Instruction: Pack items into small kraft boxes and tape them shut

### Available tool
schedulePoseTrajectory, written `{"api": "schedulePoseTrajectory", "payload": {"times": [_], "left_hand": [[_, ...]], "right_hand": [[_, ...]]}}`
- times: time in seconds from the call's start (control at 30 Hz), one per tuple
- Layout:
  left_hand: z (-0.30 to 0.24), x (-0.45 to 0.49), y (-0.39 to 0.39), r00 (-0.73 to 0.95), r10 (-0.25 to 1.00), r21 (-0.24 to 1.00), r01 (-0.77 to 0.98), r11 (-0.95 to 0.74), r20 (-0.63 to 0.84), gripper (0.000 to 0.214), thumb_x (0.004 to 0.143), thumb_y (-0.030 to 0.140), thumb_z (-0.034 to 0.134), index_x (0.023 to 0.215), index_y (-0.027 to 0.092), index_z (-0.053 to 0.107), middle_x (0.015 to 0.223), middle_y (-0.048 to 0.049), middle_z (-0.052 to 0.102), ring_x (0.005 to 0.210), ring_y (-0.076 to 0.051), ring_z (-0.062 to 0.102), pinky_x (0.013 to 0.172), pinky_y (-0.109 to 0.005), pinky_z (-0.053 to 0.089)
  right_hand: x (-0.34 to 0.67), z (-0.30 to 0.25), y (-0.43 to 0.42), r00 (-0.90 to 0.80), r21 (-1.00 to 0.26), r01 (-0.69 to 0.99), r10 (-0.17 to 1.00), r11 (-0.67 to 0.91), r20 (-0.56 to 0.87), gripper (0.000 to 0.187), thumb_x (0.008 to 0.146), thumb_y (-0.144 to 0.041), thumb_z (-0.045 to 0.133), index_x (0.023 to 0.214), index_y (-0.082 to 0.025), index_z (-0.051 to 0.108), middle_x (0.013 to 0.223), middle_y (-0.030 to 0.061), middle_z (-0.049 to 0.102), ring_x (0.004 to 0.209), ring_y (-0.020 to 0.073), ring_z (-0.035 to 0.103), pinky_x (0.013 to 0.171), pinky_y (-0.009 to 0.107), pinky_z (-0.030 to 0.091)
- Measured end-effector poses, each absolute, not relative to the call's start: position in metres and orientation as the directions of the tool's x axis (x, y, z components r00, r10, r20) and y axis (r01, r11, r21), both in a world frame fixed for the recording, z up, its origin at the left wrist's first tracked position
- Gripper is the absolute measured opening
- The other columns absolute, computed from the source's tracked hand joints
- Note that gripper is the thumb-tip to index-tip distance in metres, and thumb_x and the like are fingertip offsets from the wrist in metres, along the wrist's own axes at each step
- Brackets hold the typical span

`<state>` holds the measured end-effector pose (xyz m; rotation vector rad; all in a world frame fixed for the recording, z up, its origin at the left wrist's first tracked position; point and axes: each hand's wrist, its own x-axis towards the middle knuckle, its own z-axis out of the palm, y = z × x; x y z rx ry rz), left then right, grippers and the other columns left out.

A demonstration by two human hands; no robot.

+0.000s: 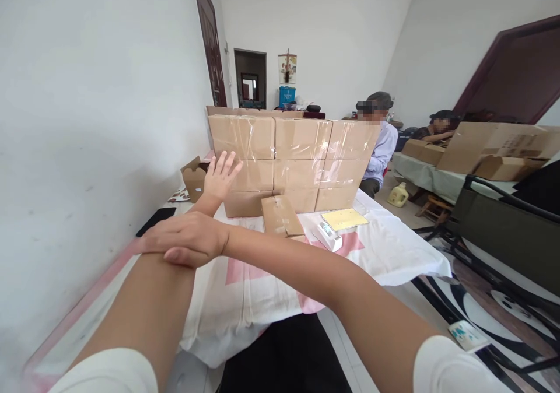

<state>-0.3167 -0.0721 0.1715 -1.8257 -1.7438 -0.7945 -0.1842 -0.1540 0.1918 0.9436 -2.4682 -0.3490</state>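
My left arm stretches forward over the table, and my left hand (220, 175) is open with its fingers spread in the air, just in front of the stacked cardboard boxes (297, 162). My right hand (184, 240) reaches across and lies on my left forearm, its fingers curled round the arm. Neither hand holds an object. A single taped cardboard box (281, 215) lies on the white and pink tablecloth (258, 288) just beyond my right forearm.
A white device (327, 235) and a yellow pad (345, 218) lie beside the single box. A black phone (156, 220) and a small open carton (194, 178) sit by the left wall. Two people sit beyond the stack; more cartons (494, 145) cover a table at right.
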Motion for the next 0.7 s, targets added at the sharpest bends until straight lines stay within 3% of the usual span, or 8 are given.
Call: {"api": "schedulePoseTrajectory", "payload": {"times": [0.1, 0.17, 0.3, 0.37, 0.47, 0.6, 0.7], "left_hand": [[0.164, -0.314, -0.076, 0.044, 0.744, 0.026, 0.996, -0.081, 0.666, 0.057, 0.098, 0.019, 0.024, 0.152, 0.025, 0.044, 0.173, -0.0043, 0.022, 0.162, -0.023, 0.000, 0.131, -0.058, -0.002], [0.166, -0.311, -0.074, 0.082, 0.766, 0.004, 0.994, -0.109, 0.637, 0.057, 0.098, 0.018, 0.024, 0.152, 0.025, 0.044, 0.173, -0.0024, 0.020, 0.162, -0.020, -0.002, 0.131, -0.058, -0.003], [0.171, -0.321, -0.065, 0.114, 0.750, -0.051, 0.993, -0.107, 0.652, 0.061, 0.095, 0.011, 0.028, 0.154, 0.023, 0.038, 0.174, -0.0045, 0.017, 0.161, -0.019, -0.006, 0.130, -0.060, -0.003], [0.163, -0.330, -0.064, 0.081, 0.732, -0.066, 0.997, -0.049, 0.676, 0.064, 0.093, 0.010, 0.034, 0.155, 0.022, 0.037, 0.174, -0.0070, 0.015, 0.161, -0.021, -0.006, 0.130, -0.060, -0.002], [0.125, -0.336, -0.064, 0.013, 0.742, -0.027, 1.000, 0.007, 0.670, 0.064, 0.091, 0.014, 0.040, 0.155, 0.019, 0.038, 0.173, -0.0113, 0.017, 0.162, -0.026, -0.002, 0.131, -0.060, 0.000], [0.045, -0.318, -0.061, -0.079, 0.781, 0.081, 0.996, 0.036, 0.619, 0.057, 0.094, 0.023, 0.042, 0.150, 0.018, 0.047, 0.169, -0.0149, 0.029, 0.161, -0.030, 0.013, 0.131, -0.061, 0.007], [0.002, -0.300, -0.053, -0.153, 0.782, 0.159, 0.985, 0.070, 0.605, 0.057, 0.093, 0.024, 0.042, 0.149, 0.015, 0.047, 0.168, -0.0187, 0.030, 0.160, -0.033, 0.015, 0.129, -0.064, 0.010]], "right_hand": [[-0.197, 0.177, -0.118, -0.772, 0.048, -0.466, -0.432, 0.883, 0.466, 0.035, 0.105, -0.018, 0.043, 0.129, -0.008, 0.067, 0.136, 0.0088, 0.069, 0.132, 0.0126, 0.059, 0.117, 0.021, 0.037], [-0.202, 0.173, -0.098, -0.801, -0.061, -0.371, -0.286, 0.927, 0.526, 0.044, 0.107, -0.014, 0.028, 0.121, -0.002, 0.068, 0.128, 0.0177, 0.071, 0.125, 0.0191, 0.064, 0.115, 0.033, 0.042], [-0.192, 0.174, -0.120, -0.776, -0.311, -0.349, -0.087, 0.884, 0.625, 0.046, 0.109, -0.023, 0.029, 0.106, -0.017, 0.074, 0.116, 0.0063, 0.077, 0.114, 0.0179, 0.067, 0.109, 0.035, 0.046], [-0.172, 0.174, -0.165, -0.744, -0.332, -0.414, -0.105, 0.848, 0.660, 0.037, 0.106, -0.027, 0.040, 0.104, -0.018, 0.076, 0.116, 0.0052, 0.077, 0.113, 0.0180, 0.068, 0.109, 0.033, 0.047], [-0.133, 0.161, -0.236, -0.738, -0.245, -0.529, -0.297, 0.813, 0.606, 0.025, 0.100, -0.037, 0.055, 0.113, -0.032, 0.076, 0.131, -0.0071, 0.072, 0.125, 0.0148, 0.063, 0.111, 0.027, 0.045], [-0.106, 0.125, -0.258, -0.727, -0.227, -0.632, -0.464, 0.741, 0.507, 0.043, 0.104, -0.054, 0.047, 0.124, -0.025, 0.071, 0.142, -0.0044, 0.066, 0.133, 0.0076, 0.056, 0.117, 0.017, 0.035], [-0.097, 0.099, -0.233, -0.790, -0.305, -0.577, -0.425, 0.758, 0.442, 0.045, 0.105, -0.050, 0.050, 0.137, -0.020, 0.062, 0.151, -0.0015, 0.059, 0.144, 0.0086, 0.046, 0.126, 0.020, 0.021]]}}
